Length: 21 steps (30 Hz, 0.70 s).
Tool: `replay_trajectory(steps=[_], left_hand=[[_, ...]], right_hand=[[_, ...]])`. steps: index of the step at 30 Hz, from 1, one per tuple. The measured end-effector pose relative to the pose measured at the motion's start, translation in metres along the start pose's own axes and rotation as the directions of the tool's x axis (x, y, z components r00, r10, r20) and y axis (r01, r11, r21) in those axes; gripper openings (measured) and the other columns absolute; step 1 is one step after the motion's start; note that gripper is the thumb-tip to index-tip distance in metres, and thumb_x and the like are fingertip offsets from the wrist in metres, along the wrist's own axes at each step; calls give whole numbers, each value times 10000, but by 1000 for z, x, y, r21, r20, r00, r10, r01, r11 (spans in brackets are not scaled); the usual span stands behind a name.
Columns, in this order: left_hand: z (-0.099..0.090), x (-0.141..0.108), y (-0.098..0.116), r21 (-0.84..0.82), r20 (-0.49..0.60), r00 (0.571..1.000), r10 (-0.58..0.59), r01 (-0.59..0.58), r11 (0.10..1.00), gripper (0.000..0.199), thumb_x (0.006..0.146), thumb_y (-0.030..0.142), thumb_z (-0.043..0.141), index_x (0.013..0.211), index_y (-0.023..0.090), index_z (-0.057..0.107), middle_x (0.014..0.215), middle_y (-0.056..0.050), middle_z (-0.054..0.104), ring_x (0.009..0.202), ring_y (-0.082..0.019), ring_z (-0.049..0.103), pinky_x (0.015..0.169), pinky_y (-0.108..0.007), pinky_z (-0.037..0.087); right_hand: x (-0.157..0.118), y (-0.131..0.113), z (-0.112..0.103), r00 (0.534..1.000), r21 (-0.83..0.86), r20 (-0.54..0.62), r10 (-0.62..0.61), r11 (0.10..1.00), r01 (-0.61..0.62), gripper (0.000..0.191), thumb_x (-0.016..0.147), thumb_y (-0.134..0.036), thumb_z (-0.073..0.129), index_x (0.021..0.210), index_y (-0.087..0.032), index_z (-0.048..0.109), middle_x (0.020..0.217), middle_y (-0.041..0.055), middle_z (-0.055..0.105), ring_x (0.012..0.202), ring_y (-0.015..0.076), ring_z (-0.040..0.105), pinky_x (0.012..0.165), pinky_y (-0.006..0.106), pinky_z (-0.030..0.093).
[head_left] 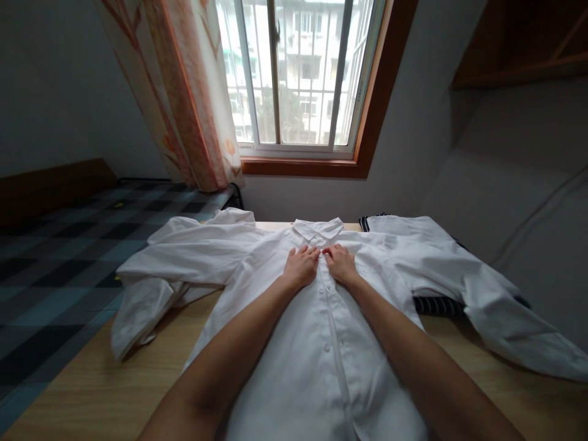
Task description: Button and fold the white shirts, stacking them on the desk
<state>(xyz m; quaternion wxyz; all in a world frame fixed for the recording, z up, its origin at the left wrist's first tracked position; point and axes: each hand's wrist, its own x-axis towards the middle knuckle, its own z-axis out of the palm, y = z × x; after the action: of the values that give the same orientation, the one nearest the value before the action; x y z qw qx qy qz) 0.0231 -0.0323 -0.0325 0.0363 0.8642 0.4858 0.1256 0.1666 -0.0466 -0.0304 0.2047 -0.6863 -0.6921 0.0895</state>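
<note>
A white button-up shirt [294, 343] lies spread front side up on a wooden table, its collar toward the window and its sleeves stretched out to both sides. My left hand [302, 264] rests on the shirt front just below the collar, left of the button placket. Close beside it, my right hand [339, 262] touches the other side of the placket. The fingertips of both hands are bent onto the fabric near the upper buttons, and whether they pinch the cloth is too small to tell. Lower down, the placket edges lie slightly apart.
The wooden table [105, 392] shows at both sides of the shirt. Dark striped cloth [438, 305] lies under the right sleeve. A bed with a checkered cover [59, 245] is at left. Behind are a curtain [184, 92] and a window [298, 79]; a shelf [523, 70] hangs upper right.
</note>
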Motion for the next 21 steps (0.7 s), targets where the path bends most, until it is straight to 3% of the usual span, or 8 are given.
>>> replay_trajectory(steps=[3,6,8,11,14,17,19,21], left_hand=[[1,4,-5,45,45,997,-54,52,998,439,978,329,303,1389,283,452,1518,-35,388,1401,-285,297,1116,-540,192],[0,12,-9,52,79,994,-80,76,996,464,974,338,296,1417,287,423,1543,-50,341,1420,-315,258,1112,-592,164],[-1,20,-10,49,91,990,-106,102,994,470,971,343,295,1423,297,417,1551,-57,323,1425,-329,241,1104,-615,155],[-1,29,-9,58,86,985,-152,147,987,470,967,353,301,1416,304,431,1550,-73,318,1422,-347,228,1091,-632,144],[-4,32,-2,118,3,985,-170,168,979,437,962,310,313,1343,263,520,1526,-103,347,1403,-358,241,1090,-609,143],[-12,27,7,152,-136,985,-105,125,980,382,939,228,349,1225,188,598,1426,-155,449,1340,-335,325,1091,-523,187],[-21,20,13,120,-175,982,-74,96,988,340,912,198,400,1177,162,611,1318,-177,530,1270,-319,401,1065,-477,243],[-28,11,17,38,-149,983,-111,118,992,307,898,192,434,1139,166,622,1229,-168,588,1208,-305,457,1030,-445,296]], right_hand=[[-29,5,-12,986,19,95,-135,991,134,357,919,-233,477,1254,-193,590,1354,87,559,1241,196,491,1041,318,343],[-81,7,-25,966,-40,116,-233,970,238,494,933,-338,476,1402,-185,460,1487,137,412,1374,255,356,1110,428,268],[-116,5,-32,938,-69,146,-315,942,327,569,927,-403,488,1459,-233,378,1542,121,323,1428,289,253,1130,513,204],[-151,4,-35,889,-46,237,-391,910,413,587,930,-470,476,1468,-260,365,1552,97,309,1443,298,216,1144,542,155],[-160,7,-30,886,-40,265,-381,914,404,597,951,-491,426,1480,-227,345,1565,100,271,1450,288,200,1153,524,138],[-157,10,-24,908,-45,211,-363,924,380,561,965,-467,403,1468,-220,362,1561,92,282,1450,260,210,1159,491,127],[-151,10,-24,925,-16,152,-348,935,355,493,965,-430,420,1414,-227,439,1517,89,381,1420,242,289,1149,459,163],[-142,6,-28,955,40,84,-284,959,281,408,948,-393,469,1308,-212,534,1385,99,546,1307,226,457,1092,402,267]])
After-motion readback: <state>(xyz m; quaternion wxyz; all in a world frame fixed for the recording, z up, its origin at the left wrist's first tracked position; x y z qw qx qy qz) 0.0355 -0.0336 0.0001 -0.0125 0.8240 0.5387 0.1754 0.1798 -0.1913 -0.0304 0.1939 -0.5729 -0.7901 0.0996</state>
